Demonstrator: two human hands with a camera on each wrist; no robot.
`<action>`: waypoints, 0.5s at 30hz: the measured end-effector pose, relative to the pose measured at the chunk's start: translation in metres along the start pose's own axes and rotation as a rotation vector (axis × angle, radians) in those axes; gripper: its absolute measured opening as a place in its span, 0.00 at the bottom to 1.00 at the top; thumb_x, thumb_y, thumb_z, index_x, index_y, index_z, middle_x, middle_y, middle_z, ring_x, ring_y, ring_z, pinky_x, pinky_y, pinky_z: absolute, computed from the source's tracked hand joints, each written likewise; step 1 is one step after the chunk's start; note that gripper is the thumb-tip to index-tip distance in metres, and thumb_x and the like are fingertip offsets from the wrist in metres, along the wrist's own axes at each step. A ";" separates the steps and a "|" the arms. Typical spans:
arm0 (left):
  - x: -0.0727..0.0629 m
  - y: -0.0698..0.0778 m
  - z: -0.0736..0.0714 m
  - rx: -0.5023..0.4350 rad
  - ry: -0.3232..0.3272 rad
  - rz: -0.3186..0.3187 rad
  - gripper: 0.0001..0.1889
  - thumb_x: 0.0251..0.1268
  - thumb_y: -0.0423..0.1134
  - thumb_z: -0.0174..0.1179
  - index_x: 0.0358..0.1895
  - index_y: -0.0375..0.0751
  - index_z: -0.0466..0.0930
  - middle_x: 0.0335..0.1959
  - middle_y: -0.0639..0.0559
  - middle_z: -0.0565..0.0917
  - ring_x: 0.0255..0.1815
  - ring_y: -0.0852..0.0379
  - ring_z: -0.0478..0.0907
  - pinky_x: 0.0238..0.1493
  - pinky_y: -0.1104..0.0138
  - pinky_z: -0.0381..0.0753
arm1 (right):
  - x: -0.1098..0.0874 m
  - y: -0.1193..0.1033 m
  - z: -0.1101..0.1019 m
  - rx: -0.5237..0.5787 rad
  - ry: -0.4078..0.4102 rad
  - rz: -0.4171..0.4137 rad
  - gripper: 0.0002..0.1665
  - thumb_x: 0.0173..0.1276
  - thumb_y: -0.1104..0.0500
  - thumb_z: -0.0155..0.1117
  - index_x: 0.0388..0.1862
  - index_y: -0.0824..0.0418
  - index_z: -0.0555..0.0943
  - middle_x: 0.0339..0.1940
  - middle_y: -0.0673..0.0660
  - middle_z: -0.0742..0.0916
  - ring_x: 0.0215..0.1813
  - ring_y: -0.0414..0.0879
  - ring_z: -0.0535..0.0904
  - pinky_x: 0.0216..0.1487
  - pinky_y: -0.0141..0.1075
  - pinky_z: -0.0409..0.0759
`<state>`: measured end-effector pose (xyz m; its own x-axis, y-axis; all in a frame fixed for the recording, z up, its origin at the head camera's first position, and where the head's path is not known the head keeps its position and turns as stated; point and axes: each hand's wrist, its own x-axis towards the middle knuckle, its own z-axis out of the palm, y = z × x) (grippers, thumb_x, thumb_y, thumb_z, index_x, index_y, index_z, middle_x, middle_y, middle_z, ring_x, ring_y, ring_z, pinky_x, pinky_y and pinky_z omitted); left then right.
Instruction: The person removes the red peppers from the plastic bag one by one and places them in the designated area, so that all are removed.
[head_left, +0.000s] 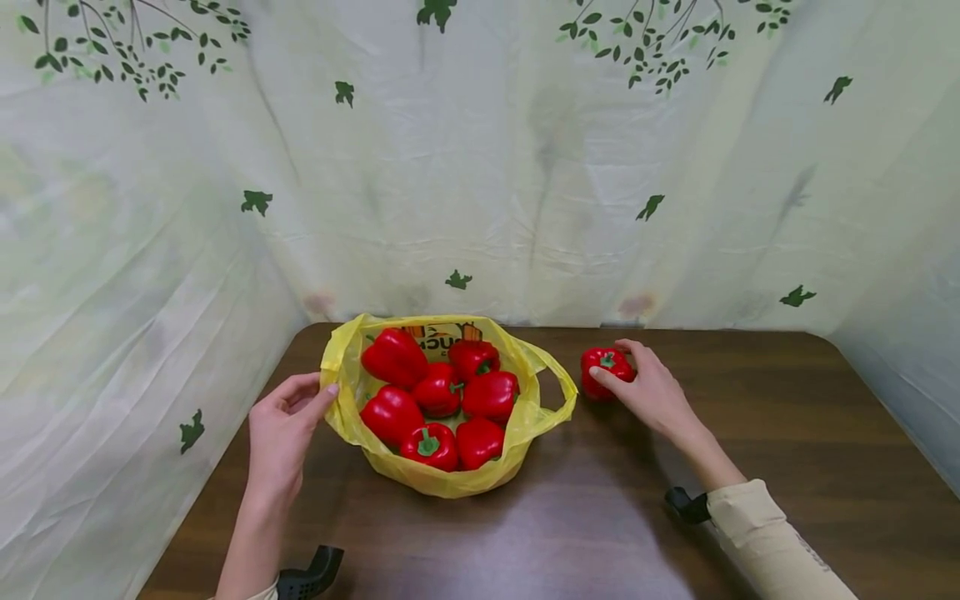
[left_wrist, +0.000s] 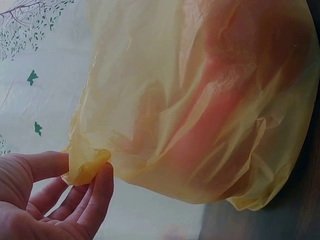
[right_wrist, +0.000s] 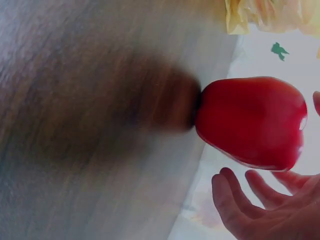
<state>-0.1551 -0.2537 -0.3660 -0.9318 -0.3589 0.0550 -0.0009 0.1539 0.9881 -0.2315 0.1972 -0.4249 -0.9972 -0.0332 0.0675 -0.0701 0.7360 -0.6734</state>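
A yellow plastic bag (head_left: 442, 483) stands on the table with its mouth spread wide, holding several red bell peppers (head_left: 393, 357). At the bag's left rim, my left hand (head_left: 288, 421) pinches the plastic between thumb and fingers. The left wrist view shows the folded edge of the bag (left_wrist: 140, 100) in that pinch, the peppers showing faintly through. Right of the bag, one more red bell pepper (head_left: 606, 371) rests on the tabletop, stem up. Around its top my right hand (head_left: 652, 392) spreads thumb and fingers. In the right wrist view the fingers lie beside this pepper (right_wrist: 252, 122), apparently not closed on it.
A looped handle (head_left: 558, 387) of the bag sticks out toward the lone pepper. Brown wood-grain tabletop (head_left: 787, 433) extends to the right and in front. Behind and at both sides hangs a pale curtain (head_left: 480, 167) with green leaf prints, close to the table's back edge.
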 end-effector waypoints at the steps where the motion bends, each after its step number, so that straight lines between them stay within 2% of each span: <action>1: 0.000 0.000 0.000 -0.008 -0.001 0.002 0.19 0.63 0.42 0.69 0.52 0.35 0.81 0.42 0.49 0.83 0.38 0.56 0.82 0.40 0.72 0.82 | 0.000 -0.001 -0.001 0.001 0.002 -0.002 0.48 0.65 0.31 0.59 0.73 0.59 0.62 0.67 0.64 0.72 0.63 0.62 0.70 0.57 0.61 0.73; 7: 0.000 0.001 -0.001 -0.031 -0.005 0.008 0.19 0.62 0.41 0.69 0.52 0.34 0.81 0.42 0.49 0.83 0.38 0.56 0.83 0.40 0.72 0.82 | -0.003 -0.007 -0.006 0.011 0.037 -0.042 0.45 0.67 0.33 0.58 0.74 0.57 0.63 0.69 0.64 0.70 0.65 0.62 0.68 0.58 0.63 0.71; 15: 0.001 0.000 -0.003 -0.062 0.003 -0.003 0.19 0.61 0.41 0.70 0.52 0.34 0.80 0.41 0.51 0.84 0.38 0.58 0.82 0.40 0.72 0.82 | -0.011 -0.035 -0.011 0.051 0.117 -0.181 0.40 0.69 0.37 0.61 0.72 0.55 0.66 0.69 0.60 0.72 0.67 0.60 0.65 0.60 0.63 0.68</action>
<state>-0.1551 -0.2568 -0.3656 -0.9307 -0.3620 0.0520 0.0186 0.0953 0.9953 -0.2181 0.1793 -0.3941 -0.9585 -0.0812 0.2735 -0.2520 0.6900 -0.6785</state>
